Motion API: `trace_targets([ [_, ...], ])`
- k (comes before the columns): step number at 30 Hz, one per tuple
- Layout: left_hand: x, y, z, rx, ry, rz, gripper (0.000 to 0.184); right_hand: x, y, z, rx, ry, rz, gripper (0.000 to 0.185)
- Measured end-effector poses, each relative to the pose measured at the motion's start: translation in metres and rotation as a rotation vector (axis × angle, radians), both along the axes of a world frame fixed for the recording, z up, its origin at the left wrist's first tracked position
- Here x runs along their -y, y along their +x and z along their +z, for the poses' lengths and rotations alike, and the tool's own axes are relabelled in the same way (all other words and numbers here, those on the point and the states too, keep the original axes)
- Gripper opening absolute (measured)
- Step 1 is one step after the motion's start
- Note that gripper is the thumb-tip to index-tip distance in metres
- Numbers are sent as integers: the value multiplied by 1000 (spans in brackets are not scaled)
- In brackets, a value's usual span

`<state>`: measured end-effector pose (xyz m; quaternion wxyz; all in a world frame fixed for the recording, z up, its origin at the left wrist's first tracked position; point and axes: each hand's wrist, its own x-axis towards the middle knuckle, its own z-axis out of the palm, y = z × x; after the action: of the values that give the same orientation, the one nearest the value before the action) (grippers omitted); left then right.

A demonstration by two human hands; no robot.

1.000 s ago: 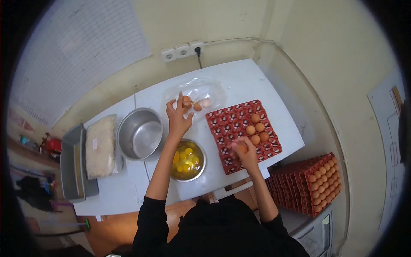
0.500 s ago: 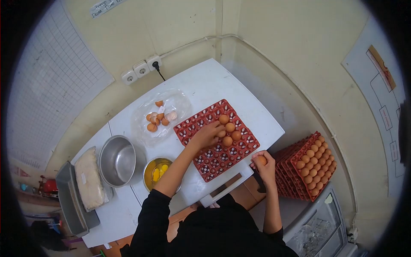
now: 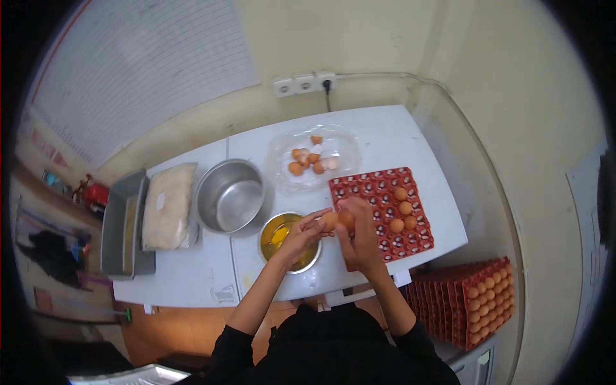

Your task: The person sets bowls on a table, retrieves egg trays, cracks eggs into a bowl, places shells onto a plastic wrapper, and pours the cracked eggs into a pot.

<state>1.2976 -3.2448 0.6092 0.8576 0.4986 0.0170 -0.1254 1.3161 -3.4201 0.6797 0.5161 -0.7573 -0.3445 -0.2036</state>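
Note:
My left hand [image 3: 306, 236] holds a brown egg [image 3: 329, 221] in its fingertips, over the right side of a metal bowl [image 3: 316, 257] with yolks and egg white in it. Close beside it, my right hand [image 3: 361, 237] is closed on another brown egg [image 3: 346, 220]; the two eggs are near each other or touching. Both hands are above the left part of a red egg tray [image 3: 420, 239], where several eggs [image 3: 397, 225] sit on the right side. Broken eggshells [image 3: 296, 168] lie on a clear plastic bag [image 3: 346, 142] behind the bowl.
A deep metal pot [image 3: 231, 196] stands left of the bowl. Farther left are a bagged pale block [image 3: 168, 208] and a grey bin [image 3: 115, 231]. Stacked red trays with eggs [image 3: 491, 300] stand right of the white table [image 3: 385, 122]. Wall sockets [image 3: 305, 83] are behind.
My left hand has taken an egg from the tray and moved left towards the bowl. My right hand has come in from the table's front edge with its egg. The view has shifted.

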Motion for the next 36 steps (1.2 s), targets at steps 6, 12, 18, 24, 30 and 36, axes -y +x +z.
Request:
trace_targets([
  [6,-37,-38,-18,-191,-95,205,40,-50,-10,-37,-38,-242,182,36],
  [12,-62,-66,-6,-185,-234,264,41,-69,-2,-49,-625,72,299,24],
  [18,-73,-79,-13,-148,-120,320,39,-79,2,-68,-965,286,567,24],
  [24,-73,-80,-15,-178,-99,397,38,-79,13,-78,-1534,358,769,28],
  [30,-59,-66,8,55,334,372,27,-86,10,-68,-1485,183,683,26],
  [36,-64,-59,3,-13,307,404,23,-80,18,-82,-1275,52,703,32],
])
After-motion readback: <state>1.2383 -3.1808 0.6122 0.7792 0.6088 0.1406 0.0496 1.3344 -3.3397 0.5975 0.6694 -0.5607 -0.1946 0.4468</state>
